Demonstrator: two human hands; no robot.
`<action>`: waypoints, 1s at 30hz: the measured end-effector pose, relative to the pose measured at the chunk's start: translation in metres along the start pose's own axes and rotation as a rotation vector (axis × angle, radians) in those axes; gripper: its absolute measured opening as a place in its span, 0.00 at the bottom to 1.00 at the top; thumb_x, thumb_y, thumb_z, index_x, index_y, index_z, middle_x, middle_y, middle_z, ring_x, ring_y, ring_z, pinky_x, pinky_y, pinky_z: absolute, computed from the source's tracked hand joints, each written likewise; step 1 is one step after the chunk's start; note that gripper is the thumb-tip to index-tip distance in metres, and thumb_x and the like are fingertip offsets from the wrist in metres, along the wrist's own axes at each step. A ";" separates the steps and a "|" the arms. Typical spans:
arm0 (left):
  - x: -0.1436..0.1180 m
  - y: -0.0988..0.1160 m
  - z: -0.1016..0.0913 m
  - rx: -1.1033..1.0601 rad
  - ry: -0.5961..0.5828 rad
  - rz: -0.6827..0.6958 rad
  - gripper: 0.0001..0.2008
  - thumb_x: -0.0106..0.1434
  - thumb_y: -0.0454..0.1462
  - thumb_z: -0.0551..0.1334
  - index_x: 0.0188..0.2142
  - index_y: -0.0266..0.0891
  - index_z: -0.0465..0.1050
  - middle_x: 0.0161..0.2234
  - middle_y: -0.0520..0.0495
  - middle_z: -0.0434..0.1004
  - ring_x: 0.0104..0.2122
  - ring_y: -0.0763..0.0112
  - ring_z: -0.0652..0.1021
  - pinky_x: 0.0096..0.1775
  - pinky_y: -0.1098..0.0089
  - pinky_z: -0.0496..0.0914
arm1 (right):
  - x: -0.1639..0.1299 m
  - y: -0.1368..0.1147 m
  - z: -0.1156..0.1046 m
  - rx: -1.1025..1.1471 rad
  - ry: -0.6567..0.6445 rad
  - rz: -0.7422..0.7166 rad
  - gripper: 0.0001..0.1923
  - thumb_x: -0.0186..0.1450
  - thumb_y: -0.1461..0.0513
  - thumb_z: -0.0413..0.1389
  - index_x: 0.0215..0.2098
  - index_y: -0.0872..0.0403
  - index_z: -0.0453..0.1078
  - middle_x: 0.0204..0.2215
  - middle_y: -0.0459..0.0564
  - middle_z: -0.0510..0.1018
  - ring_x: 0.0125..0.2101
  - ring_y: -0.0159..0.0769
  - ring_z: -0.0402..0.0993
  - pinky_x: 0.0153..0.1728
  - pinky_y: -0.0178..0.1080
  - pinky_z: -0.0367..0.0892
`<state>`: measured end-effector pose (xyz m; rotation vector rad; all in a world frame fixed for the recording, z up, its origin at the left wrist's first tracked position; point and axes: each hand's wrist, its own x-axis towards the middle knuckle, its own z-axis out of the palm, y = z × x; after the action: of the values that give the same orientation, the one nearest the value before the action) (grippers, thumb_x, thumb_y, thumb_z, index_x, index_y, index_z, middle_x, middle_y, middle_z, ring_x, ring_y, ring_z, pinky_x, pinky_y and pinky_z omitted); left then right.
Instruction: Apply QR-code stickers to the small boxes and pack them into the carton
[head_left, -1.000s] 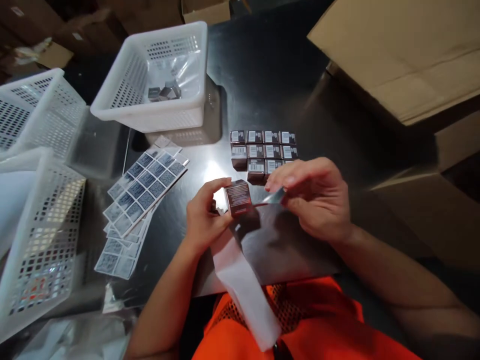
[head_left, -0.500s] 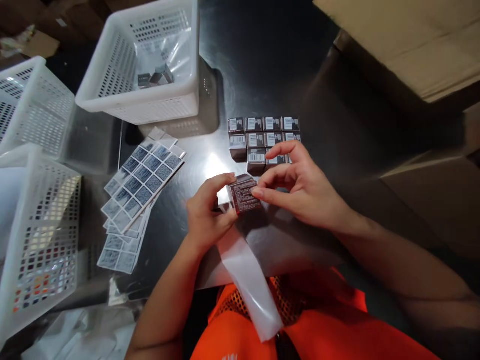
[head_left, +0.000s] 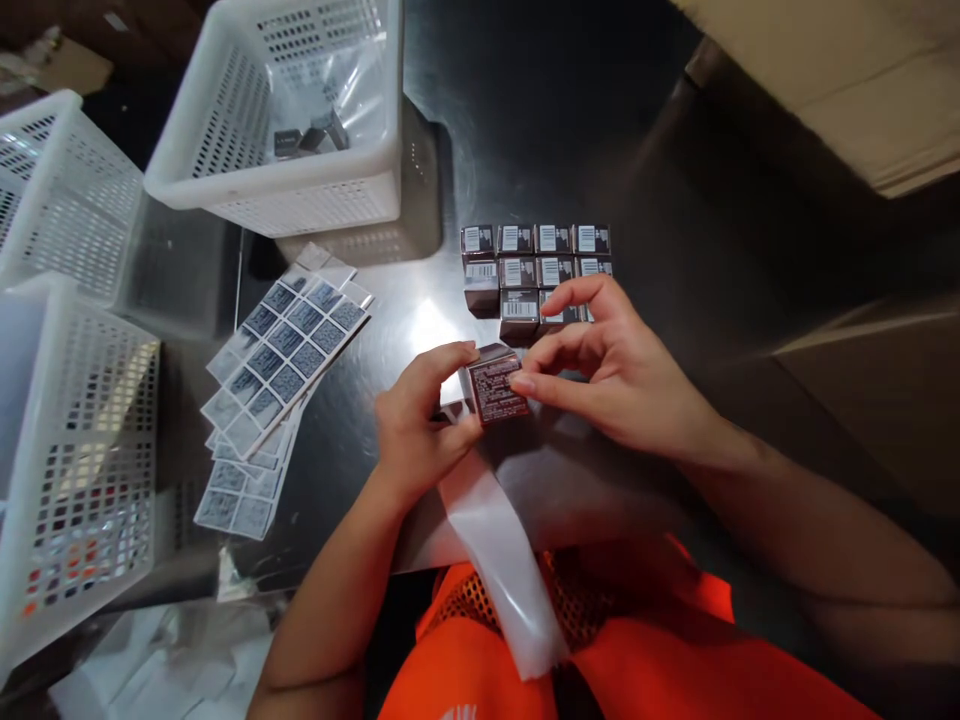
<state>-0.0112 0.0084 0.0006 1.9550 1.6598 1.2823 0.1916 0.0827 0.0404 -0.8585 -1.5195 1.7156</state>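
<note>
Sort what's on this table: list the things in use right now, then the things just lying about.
In use:
- small box, pinched by left hand and right hand
- white strip, trailing from the left hand
- block of boxes, beside the right hand

Lying about:
- sticker sheets
- far basket, a few boxes inside
- left baskets
- cardboard

Small brown box [head_left: 495, 388] between left hand [head_left: 417, 425] and right hand [head_left: 615, 375].
</note>
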 end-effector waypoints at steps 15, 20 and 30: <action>-0.001 0.001 0.000 0.053 -0.011 -0.010 0.22 0.59 0.40 0.72 0.52 0.44 0.74 0.52 0.44 0.83 0.40 0.65 0.84 0.32 0.70 0.76 | 0.000 0.000 0.001 0.005 0.007 0.016 0.27 0.59 0.63 0.69 0.46 0.47 0.56 0.26 0.38 0.81 0.27 0.31 0.78 0.30 0.34 0.69; 0.000 -0.004 0.002 0.021 -0.008 0.076 0.26 0.57 0.36 0.72 0.55 0.44 0.73 0.51 0.45 0.83 0.41 0.64 0.84 0.35 0.69 0.77 | -0.001 -0.002 0.002 -0.057 0.038 0.028 0.26 0.59 0.61 0.68 0.46 0.47 0.56 0.26 0.39 0.80 0.27 0.33 0.78 0.28 0.35 0.68; -0.001 -0.003 0.003 0.032 -0.006 0.084 0.24 0.58 0.37 0.72 0.54 0.43 0.73 0.51 0.44 0.83 0.41 0.63 0.84 0.37 0.67 0.79 | 0.000 -0.002 0.003 -0.089 0.054 0.048 0.29 0.58 0.58 0.71 0.46 0.47 0.56 0.25 0.38 0.78 0.25 0.34 0.77 0.27 0.36 0.68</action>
<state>-0.0114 0.0095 -0.0038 2.0656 1.6212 1.2851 0.1896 0.0813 0.0422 -0.9860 -1.5599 1.6555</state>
